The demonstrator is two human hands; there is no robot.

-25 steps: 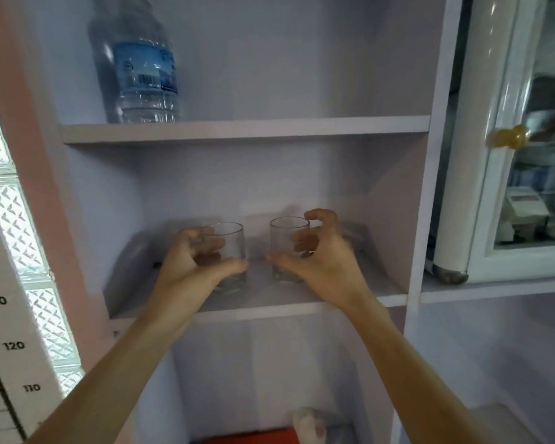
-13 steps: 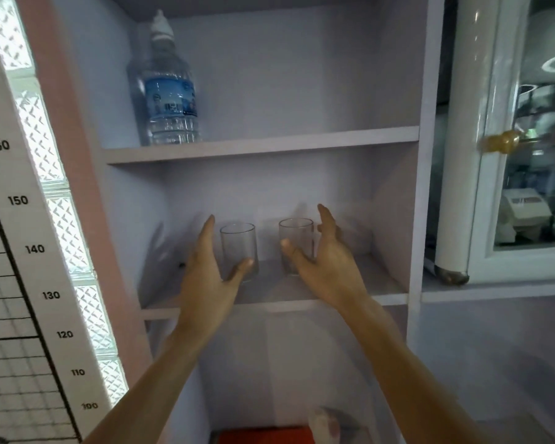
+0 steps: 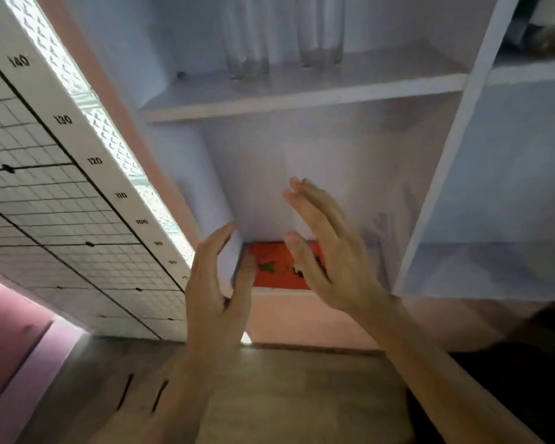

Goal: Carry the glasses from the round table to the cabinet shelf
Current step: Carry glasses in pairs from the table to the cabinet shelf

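Nearest, the left hand (image 3: 217,283) and right hand (image 3: 330,251) are spread open and hold nothing. Farther up, two glasses (image 3: 249,64) stand on the cabinet shelf (image 3: 302,91), blurred, probably apart.

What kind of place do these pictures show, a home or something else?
Probably a room in a home, though I cannot be sure. A pale open cabinet shelf holds two clear drinking glasses, and a white height chart with printed numbers stands beside a patterned glass-block window.
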